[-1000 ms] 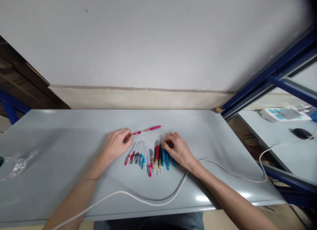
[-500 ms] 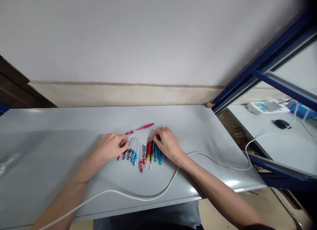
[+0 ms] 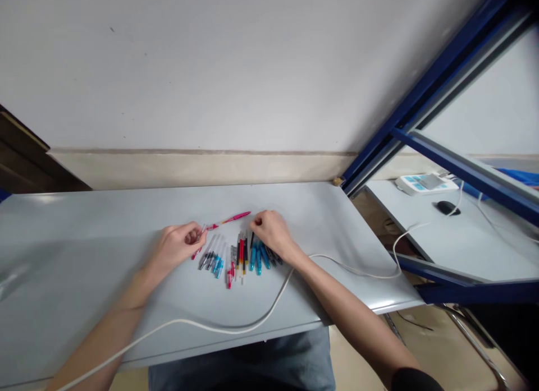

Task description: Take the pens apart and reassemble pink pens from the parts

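My left hand [image 3: 179, 242] is closed in a pinch on a clear pen tube with a red end [image 3: 195, 255], tilted over the desk. Beside it lie several clear pen tubes [image 3: 214, 253] with black and blue ends, in a row. My right hand [image 3: 272, 231] is closed, resting over the tops of the blue pen barrels [image 3: 258, 262]; its fingertips meet near a thin dark refill, and I cannot tell whether they grip it. Black and red refills [image 3: 241, 248] lie between the hands, next to a clear tube with a red cap [image 3: 229, 272]. A pink pen [image 3: 236, 217] lies behind.
A white cable [image 3: 227, 328] runs across the grey desk [image 3: 84, 301] in front of the hands. The wall [image 3: 236, 169] bounds the desk's back. On the right, beyond a blue frame [image 3: 458, 155], a mouse [image 3: 447, 207] and a white device [image 3: 425, 183] sit on another desk.
My left hand has lifted the red-ended clear tube slightly. The fingers of my right hand have drawn together over the blue barrels, exposing dark barrels beside them. The view has shifted right.
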Action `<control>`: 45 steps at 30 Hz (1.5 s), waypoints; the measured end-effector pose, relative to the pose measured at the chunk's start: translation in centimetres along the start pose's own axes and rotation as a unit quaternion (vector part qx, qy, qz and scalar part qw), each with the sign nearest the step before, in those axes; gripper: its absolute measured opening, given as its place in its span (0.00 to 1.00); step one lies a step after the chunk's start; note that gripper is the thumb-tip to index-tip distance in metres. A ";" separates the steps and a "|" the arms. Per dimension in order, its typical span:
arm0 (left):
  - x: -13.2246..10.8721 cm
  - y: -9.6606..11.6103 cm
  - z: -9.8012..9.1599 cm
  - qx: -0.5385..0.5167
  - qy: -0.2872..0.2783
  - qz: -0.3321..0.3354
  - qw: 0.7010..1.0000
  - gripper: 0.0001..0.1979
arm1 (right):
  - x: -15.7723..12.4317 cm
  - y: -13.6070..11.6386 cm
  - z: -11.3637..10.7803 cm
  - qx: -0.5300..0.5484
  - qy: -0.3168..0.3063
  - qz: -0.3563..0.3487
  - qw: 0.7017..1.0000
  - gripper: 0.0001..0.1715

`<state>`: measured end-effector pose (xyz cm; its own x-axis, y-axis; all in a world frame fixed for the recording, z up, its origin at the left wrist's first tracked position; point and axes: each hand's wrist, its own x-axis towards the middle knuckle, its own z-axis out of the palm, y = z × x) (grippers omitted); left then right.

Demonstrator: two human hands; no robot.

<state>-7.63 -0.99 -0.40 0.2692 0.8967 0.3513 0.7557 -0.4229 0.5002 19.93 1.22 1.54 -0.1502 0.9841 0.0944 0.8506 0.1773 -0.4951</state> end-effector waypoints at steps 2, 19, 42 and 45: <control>-0.1 0.1 0.0 -0.018 0.058 0.028 0.998 0.10 | 0.5 0.8 -0.7 0.052 0.037 0.017 0.998 0.15; 2.9 5.4 1.2 0.023 0.065 0.214 0.974 0.09 | 0.4 2.8 -1.1 0.564 0.065 0.104 0.817 0.13; 1.3 4.5 2.6 -0.010 0.113 0.208 0.972 0.06 | -1.9 -0.1 -0.4 0.506 -0.044 -0.027 0.861 0.18; 1.3 4.7 2.7 -0.015 0.103 0.194 0.975 0.10 | -2.2 -0.6 0.0 0.505 -0.049 -0.015 0.862 0.19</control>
<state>-2.16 -1.46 0.27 0.4033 0.6238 0.6695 0.6020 -0.7319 0.3193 19.78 -1.01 1.61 -0.2484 0.9661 0.0709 -0.0190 0.0684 -0.9975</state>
